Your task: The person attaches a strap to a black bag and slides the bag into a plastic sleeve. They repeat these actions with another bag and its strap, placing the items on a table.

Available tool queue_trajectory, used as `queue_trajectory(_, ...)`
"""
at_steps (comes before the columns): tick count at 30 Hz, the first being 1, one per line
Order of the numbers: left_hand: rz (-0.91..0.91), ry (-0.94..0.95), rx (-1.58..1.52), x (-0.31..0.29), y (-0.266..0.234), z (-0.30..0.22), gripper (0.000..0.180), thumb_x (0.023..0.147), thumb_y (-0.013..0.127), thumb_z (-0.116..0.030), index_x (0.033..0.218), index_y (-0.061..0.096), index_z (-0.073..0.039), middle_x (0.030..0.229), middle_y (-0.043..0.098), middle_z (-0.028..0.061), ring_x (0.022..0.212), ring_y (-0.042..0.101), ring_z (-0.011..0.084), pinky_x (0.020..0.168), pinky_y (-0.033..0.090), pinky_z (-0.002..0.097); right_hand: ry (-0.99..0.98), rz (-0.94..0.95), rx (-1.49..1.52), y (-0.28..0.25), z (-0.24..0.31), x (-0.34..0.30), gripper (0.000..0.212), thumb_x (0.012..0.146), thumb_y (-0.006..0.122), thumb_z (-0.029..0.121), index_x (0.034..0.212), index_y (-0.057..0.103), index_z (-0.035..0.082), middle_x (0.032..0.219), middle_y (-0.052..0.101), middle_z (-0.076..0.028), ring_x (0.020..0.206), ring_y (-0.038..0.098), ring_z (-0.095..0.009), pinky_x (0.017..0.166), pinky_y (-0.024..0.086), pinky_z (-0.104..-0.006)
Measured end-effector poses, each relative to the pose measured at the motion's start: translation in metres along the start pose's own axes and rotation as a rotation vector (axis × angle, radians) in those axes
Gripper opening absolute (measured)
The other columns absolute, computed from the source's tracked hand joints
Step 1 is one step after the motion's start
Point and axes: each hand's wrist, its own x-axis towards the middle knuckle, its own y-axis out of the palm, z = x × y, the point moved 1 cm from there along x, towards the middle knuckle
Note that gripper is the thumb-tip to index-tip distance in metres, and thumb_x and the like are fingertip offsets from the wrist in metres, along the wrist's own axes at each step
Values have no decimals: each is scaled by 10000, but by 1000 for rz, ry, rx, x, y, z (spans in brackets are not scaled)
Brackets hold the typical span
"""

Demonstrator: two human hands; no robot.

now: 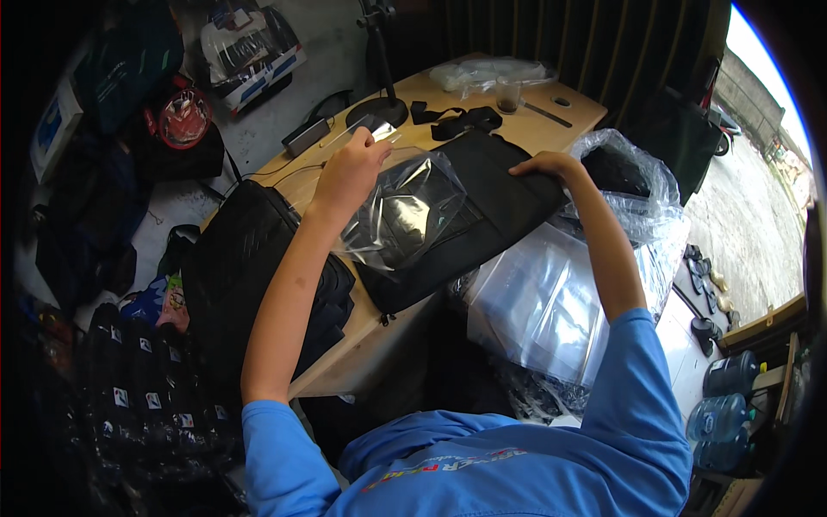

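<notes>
1. Lying aslant across the middle of the frame, the flat black bag (500,207) was partly supported by the wooden table (579,105), with its right end set above the clear-plastic-wrapped stack (547,293) at the lower right.
2. The bag's left part was overlaid by a clear plastic sleeve (412,205), creased and shiny, whose upper edge was raised toward the left hand (353,168).
3. The left fingers were curled together and seemed to be pinching that edge; the exact fold gripped could not be told.
4. By the right hand (551,166), the bag's upper right edge was apparently clasped, one digit being laid on top; the remaining fingers were hidden, so their spread could not be told.
5. The bag was judged light for its breadth, flexible yet padded enough to be kept flat, and not fragile; its matt cloth was expected to be gripped easily.
6. The sleeve was judged nearly weightless, limp, slippery and easily torn.
7. The bag's thick rim was thought best held at opposite ends, and the sleeve at its open edge, between thumb and fingertip.
</notes>
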Motion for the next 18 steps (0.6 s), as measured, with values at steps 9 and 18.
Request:
queue_trajectory(9, 55, 72, -237, -11, -16, -6, 160, 807, 621, -69, 965, 647, -61, 858, 530, 125, 779, 587, 302, 700, 478, 379, -249, -72, 606, -2, -46, -113, 332, 716, 646, 32, 1020, 549, -57, 866, 632, -131, 732, 659, -211, 659, 570, -322)
queue_trajectory(18, 50, 87, -165, -6, -4, 4, 162, 781, 653, -93, 930, 651, -30, 820, 569, 125, 765, 586, 288, 690, 472, 357, -349, -697, 752, -4, -63, -323, 271, 772, 571, 186, 921, 600, -38, 809, 649, -147, 653, 659, -211, 618, 581, -300)
